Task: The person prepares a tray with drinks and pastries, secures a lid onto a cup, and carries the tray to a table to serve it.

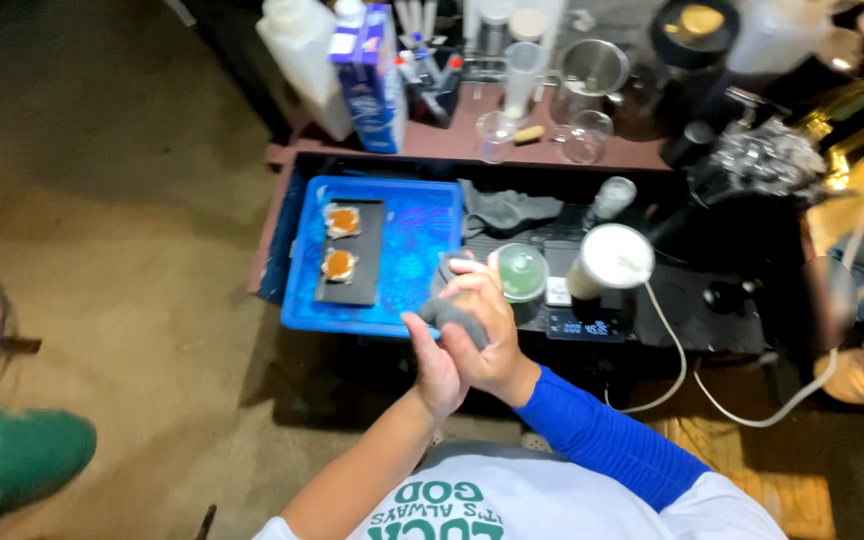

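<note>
Together, left hand (436,368) and right hand (487,330) clench a grey cloth (449,312) (bunched) at the blue tray's (415,240) near right corner.

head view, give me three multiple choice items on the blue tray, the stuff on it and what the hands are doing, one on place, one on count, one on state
1. Where does the black slab lie?
A. in the blue tray
B. on the scale
C. on the floor

2. How many round orange-topped pieces sit on the slab?
A. one
B. two
C. four

3. What are the hands doing?
A. both hang free, holding nothing
B. both are closed together on a grey cloth
C. each holds a glass

Answers:
1. A, the slab rests inside the tray, on its left half.
2. B, one piece lies at the slab's far end and one nearer the middle.
3. B, the left hand and right hand press together in front of the tray with the cloth showing between them.
</note>
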